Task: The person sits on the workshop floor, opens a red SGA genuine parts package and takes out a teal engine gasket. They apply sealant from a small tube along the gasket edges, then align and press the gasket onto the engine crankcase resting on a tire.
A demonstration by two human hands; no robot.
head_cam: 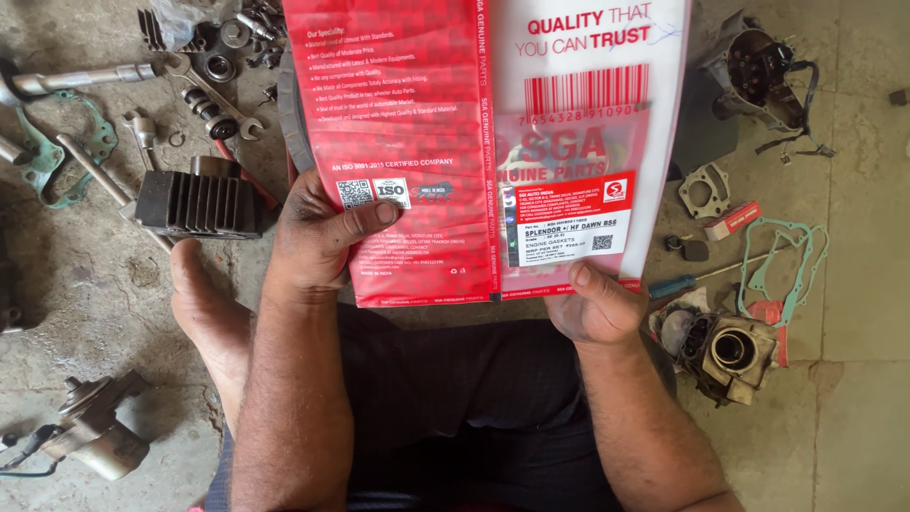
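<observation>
I log: flat packet [474,142], red with faint checker pattern on one half, white and clear with red barcode stripes on the other; gaskets [782,261] pale green; finned cylinder block [199,202] dark grey; screwdriver [678,284] handle blue

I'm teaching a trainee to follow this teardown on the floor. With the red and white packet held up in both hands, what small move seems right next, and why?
Probably shift the right hand up to the packet's top edge to open it. Both hands grip only its bottom edge, the left hand with its thumb across the red side, and the packet looks unopened. Engine parts such as the finned cylinder block lie dismantled around it.
</observation>
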